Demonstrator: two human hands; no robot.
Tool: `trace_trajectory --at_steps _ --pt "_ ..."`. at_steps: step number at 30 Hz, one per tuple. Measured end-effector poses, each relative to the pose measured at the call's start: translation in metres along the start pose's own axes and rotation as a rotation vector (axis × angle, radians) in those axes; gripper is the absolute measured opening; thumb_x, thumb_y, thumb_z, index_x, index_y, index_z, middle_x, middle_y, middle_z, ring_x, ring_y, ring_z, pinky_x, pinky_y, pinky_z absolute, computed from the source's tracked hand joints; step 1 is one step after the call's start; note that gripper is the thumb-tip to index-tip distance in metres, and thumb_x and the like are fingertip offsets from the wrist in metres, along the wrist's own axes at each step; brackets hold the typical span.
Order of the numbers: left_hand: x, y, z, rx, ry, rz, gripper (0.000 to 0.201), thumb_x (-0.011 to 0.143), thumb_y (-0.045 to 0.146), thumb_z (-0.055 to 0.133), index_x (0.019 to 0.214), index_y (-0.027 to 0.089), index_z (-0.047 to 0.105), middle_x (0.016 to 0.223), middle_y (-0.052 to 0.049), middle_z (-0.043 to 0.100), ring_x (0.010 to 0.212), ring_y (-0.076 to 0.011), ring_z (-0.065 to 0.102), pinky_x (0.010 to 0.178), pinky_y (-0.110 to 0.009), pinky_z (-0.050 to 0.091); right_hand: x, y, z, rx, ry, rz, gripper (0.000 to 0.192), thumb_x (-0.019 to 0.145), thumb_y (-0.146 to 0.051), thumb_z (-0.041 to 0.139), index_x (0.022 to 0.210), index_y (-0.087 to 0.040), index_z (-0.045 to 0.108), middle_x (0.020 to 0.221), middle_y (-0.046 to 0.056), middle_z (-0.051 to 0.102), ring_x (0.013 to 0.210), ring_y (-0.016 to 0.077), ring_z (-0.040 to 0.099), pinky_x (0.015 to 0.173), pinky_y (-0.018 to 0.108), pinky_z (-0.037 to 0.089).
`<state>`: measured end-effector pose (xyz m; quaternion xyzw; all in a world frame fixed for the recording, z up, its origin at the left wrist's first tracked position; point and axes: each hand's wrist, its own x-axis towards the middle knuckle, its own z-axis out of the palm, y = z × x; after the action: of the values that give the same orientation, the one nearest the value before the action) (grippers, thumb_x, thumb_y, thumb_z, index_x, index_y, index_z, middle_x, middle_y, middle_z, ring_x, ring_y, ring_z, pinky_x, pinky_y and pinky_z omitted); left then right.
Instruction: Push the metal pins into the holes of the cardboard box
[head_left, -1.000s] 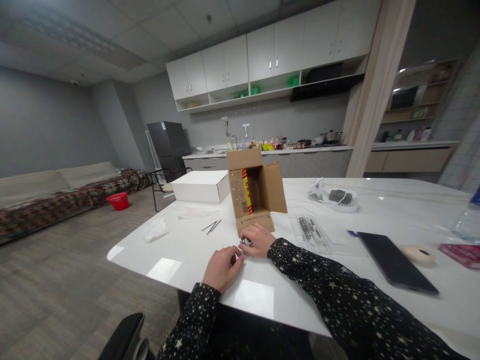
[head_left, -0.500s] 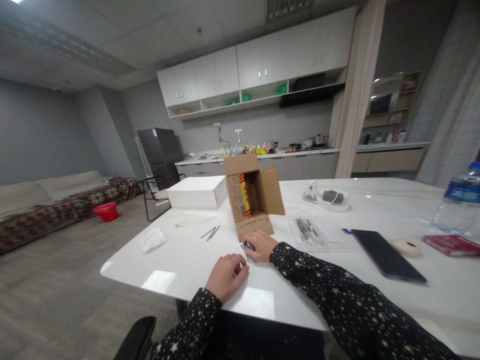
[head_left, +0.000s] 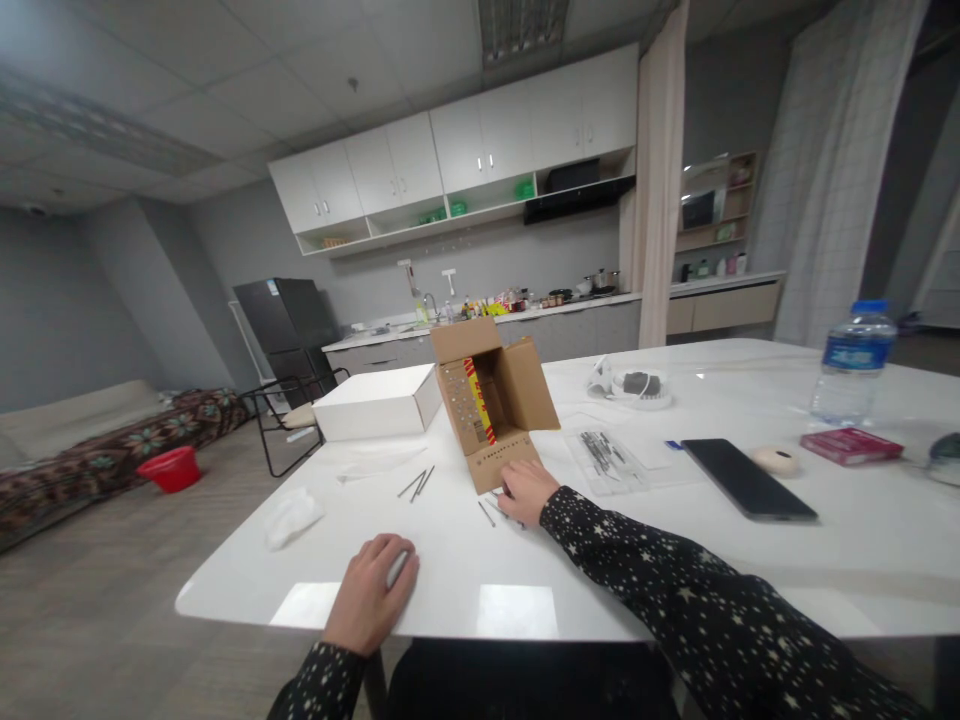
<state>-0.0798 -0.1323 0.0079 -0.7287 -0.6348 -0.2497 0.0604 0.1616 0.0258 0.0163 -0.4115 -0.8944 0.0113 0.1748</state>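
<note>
My right hand [head_left: 529, 492] rests on the table at the foot of an open cardboard box [head_left: 457, 400], its fingers bent down onto a few thin metal rods [head_left: 505, 511]. Just left of them, a loose thin rod [head_left: 487, 514] lies on the tabletop. Near the front edge, my left hand [head_left: 371, 592] lies loosely curved, with a gap between thumb and forefinger; I see no object in it. A few more dark thin rods [head_left: 422, 484] lie between my left hand and the box.
A white box [head_left: 375, 408] stands left of the cardboard box, crumpled white plastic [head_left: 292, 518] nearer the left edge. Rightward lie a clear plastic pack [head_left: 607, 458], a black phone [head_left: 748, 480], a beige round object [head_left: 775, 460], a maroon box [head_left: 851, 446] and a water bottle [head_left: 853, 365].
My left hand has drawn away to the left from beside my right hand. Beside my right fingers, thin rods now show on the table. The view has turned slightly right.
</note>
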Motion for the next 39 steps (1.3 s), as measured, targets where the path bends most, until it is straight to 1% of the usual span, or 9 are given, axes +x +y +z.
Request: trace_trajectory --at_steps 5,8,12,19,23,27,31,34,39 --pt "-0.001 -0.005 0.002 -0.041 -0.011 0.018 0.025 0.089 0.038 0.043 0.095 0.021 0.061 0.1 -0.008 0.063 0.096 -0.0226 0.057 0.087 -0.039 0.046 -0.001 -0.017 -0.005 -0.025 -0.082 0.088 0.03 0.079 -0.026 0.05 0.1 -0.008 0.06 0.102 0.021 0.062 0.098 0.03 0.056 0.08 0.039 0.038" --pt "-0.001 -0.003 0.004 -0.061 0.009 0.035 0.025 0.089 0.038 0.044 0.095 0.021 0.062 0.101 -0.009 0.064 0.097 -0.0232 0.057 0.087 -0.04 0.048 0.001 -0.022 -0.004 0.015 -0.111 0.122 0.03 0.079 -0.026 0.052 0.101 -0.008 0.061 0.103 0.022 0.062 0.099 0.0304 0.057 0.08 0.039 0.039" --pt "-0.002 -0.003 0.004 -0.064 0.03 0.044 0.026 0.088 0.039 0.045 0.094 0.022 0.063 0.102 -0.009 0.065 0.097 -0.0236 0.058 0.087 -0.04 0.049 0.0 -0.021 0.001 0.043 -0.074 0.152 0.026 0.079 -0.026 0.054 0.098 -0.009 0.062 0.102 0.022 0.063 0.098 0.0302 0.058 0.08 0.038 0.04" --pt "-0.002 -0.004 0.005 -0.034 0.059 0.072 0.026 0.086 0.04 0.048 0.093 0.022 0.065 0.099 -0.007 0.067 0.094 -0.0227 0.061 0.085 -0.039 0.05 0.0 -0.014 0.005 0.08 -0.02 0.161 0.016 0.082 -0.02 0.05 0.094 -0.013 0.058 0.1 0.018 0.063 0.096 0.0276 0.057 0.079 0.037 0.039" --pt "-0.004 -0.006 0.006 -0.027 0.051 0.068 0.026 0.085 0.04 0.047 0.094 0.023 0.065 0.1 -0.007 0.067 0.095 -0.0228 0.061 0.085 -0.039 0.05 0.007 -0.005 0.006 0.223 0.1 0.154 0.016 0.089 -0.022 0.041 0.095 -0.015 0.053 0.093 0.012 0.064 0.089 0.0225 0.058 0.079 0.035 0.038" --pt "-0.006 -0.008 0.006 -0.026 0.036 0.077 0.025 0.087 0.038 0.045 0.096 0.023 0.063 0.103 -0.007 0.066 0.096 -0.0227 0.059 0.086 -0.04 0.048 0.012 0.004 0.011 0.477 0.289 0.176 0.013 0.087 -0.022 0.042 0.091 -0.017 0.053 0.085 0.006 0.063 0.08 0.0167 0.057 0.074 0.029 0.041" --pt "-0.008 -0.009 0.006 -0.025 0.032 0.081 0.023 0.086 0.037 0.046 0.093 0.023 0.063 0.1 -0.006 0.066 0.094 -0.022 0.059 0.084 -0.039 0.048 0.017 0.01 0.018 0.672 0.454 0.241 0.01 0.081 -0.023 0.048 0.085 -0.018 0.055 0.077 0.002 0.062 0.072 0.0148 0.057 0.07 0.028 0.044" --pt "-0.008 -0.009 0.006 -0.022 0.027 0.103 0.025 0.087 0.038 0.044 0.093 0.023 0.063 0.099 -0.006 0.065 0.093 -0.022 0.059 0.084 -0.038 0.048 0.02 0.014 0.024 0.774 0.53 0.306 0.011 0.076 -0.024 0.052 0.082 -0.017 0.059 0.073 0.001 0.063 0.068 0.0139 0.057 0.069 0.028 0.046" --pt "-0.008 -0.009 0.005 -0.036 0.001 0.108 0.027 0.088 0.041 0.043 0.094 0.023 0.063 0.1 -0.007 0.064 0.093 -0.0227 0.058 0.085 -0.039 0.047 0.027 0.02 0.032 0.873 0.598 0.34 0.016 0.073 -0.028 0.056 0.081 -0.016 0.062 0.073 0.003 0.066 0.072 0.0156 0.06 0.069 0.029 0.048"
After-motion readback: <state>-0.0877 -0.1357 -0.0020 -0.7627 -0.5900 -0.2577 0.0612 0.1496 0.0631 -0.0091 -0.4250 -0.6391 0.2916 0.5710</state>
